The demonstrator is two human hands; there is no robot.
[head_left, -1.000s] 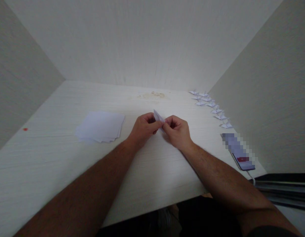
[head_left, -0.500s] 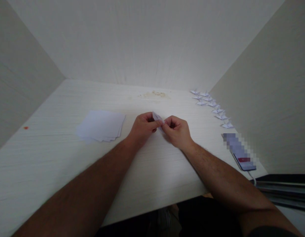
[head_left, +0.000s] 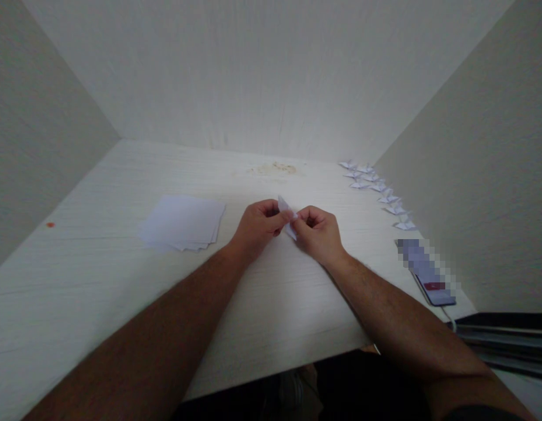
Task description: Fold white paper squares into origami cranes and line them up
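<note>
A small folded piece of white paper (head_left: pixel 284 204) is held over the middle of the table, its pointed end standing up between my hands. My left hand (head_left: pixel 262 225) pinches it between thumb and fingers from the left. From the right, my right hand (head_left: pixel 318 231) grips its other side with thumb and forefinger, the fingertips of both hands almost touching. The fingers cover much of the folds. To the left lies a stack of white paper sheets (head_left: pixel 185 219), slightly fanned out.
Several folded paper cranes (head_left: pixel 387 199) stand in rows along the right wall. Nearer me lies a phone (head_left: pixel 428 280) with a cable, its screen blurred out. A brownish stain (head_left: pixel 277 168) marks the table's back, and a small orange spot (head_left: pixel 50 225) its left side.
The folded paper has turned a little between my fingers, its tip now more upright and a lower corner showing beneath. Both hands keep their pinch.
</note>
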